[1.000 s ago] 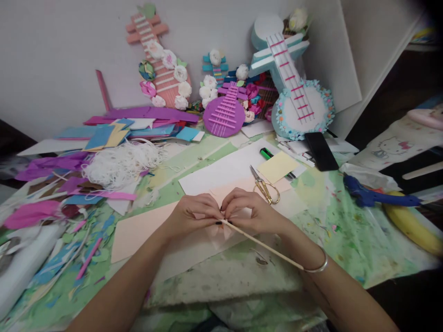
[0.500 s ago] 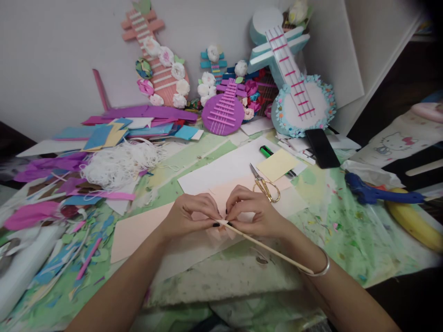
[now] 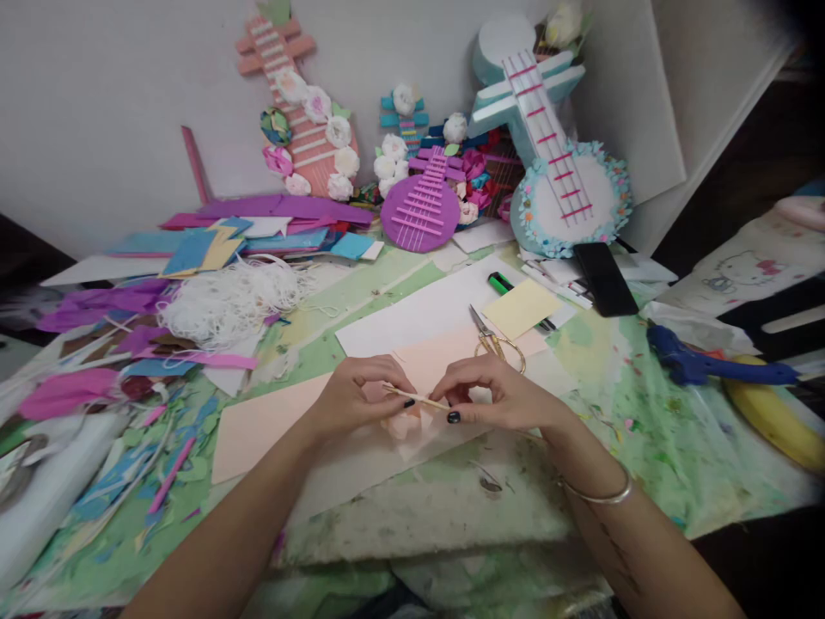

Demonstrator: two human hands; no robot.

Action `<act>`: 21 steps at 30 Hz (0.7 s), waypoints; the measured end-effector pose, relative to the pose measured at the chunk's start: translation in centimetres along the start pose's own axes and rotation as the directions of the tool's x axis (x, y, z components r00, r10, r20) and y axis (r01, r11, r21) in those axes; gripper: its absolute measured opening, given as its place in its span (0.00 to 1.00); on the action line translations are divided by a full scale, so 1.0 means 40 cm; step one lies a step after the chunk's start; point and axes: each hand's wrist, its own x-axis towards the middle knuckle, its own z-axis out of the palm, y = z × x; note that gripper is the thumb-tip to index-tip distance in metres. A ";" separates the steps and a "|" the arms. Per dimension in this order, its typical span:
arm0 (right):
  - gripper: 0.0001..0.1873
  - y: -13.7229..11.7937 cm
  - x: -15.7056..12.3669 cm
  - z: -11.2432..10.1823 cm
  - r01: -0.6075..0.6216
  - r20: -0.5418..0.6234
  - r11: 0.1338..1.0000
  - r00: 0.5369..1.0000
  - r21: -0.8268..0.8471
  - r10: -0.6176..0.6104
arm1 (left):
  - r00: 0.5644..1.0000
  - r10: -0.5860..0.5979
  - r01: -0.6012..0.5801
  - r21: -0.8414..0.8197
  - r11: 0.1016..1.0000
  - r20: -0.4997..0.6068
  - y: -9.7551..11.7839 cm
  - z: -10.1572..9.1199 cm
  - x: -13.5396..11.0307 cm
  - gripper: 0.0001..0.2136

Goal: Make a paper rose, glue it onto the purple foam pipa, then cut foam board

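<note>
Between my two hands a thin wooden stick (image 3: 431, 401) lies nearly level, with something pale along its left end. My left hand (image 3: 348, 400) is closed in a pinch on that end, thumb below and fingers above. My right hand (image 3: 503, 397) pinches the stick further right; its tail passes behind this hand. Crumpled peach paper (image 3: 407, 426) sits just beneath the fingertips; whether it is joined to the stick I cannot tell. Flat peach paper (image 3: 258, 425) spreads under the hands. Beyond the right hand rest gold-handled scissors (image 3: 492, 340) and a yellow paper piece (image 3: 523, 308).
Paper-flowered toy lutes lean on the wall, among them a purple lute (image 3: 420, 213) and a pale blue lute (image 3: 573, 193). White string (image 3: 232, 301) and colored scraps crowd the left. A phone (image 3: 604, 279), blue glue gun (image 3: 715, 359) and banana (image 3: 770, 417) lie right.
My right hand has shifted slightly right and its fingers have rolled, showing a dark thumbnail. The stick has turned closer to level, and its tail has swung behind the right hand.
</note>
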 end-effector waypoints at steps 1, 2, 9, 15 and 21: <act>0.14 0.002 -0.005 -0.002 -0.055 0.017 0.998 0.998 0.014 0.055 | 0.999 -0.039 0.039 0.002 0.999 -0.016 -0.002 0.000 -0.001 0.02; 0.14 0.004 -0.009 -0.004 -0.107 0.027 0.994 0.994 0.028 0.106 | 0.997 -0.078 0.079 0.006 0.997 -0.029 -0.003 0.000 -0.002 0.02; 0.10 0.010 -0.013 -0.001 -0.108 -0.132 0.983 0.987 -0.149 0.089 | 0.974 -0.216 0.221 0.065 0.973 -0.072 -0.001 0.003 0.002 0.02; 0.06 0.005 0.001 0.020 -0.081 -0.247 0.910 0.969 -0.407 -0.024 | 0.983 -0.130 0.150 0.155 0.976 -0.128 -0.001 0.004 0.001 0.03; 0.14 0.006 0.015 0.069 -0.157 -0.345 0.812 0.937 -0.562 -0.058 | 0.986 0.107 -0.058 0.342 0.938 -0.125 -0.014 0.019 -0.001 0.02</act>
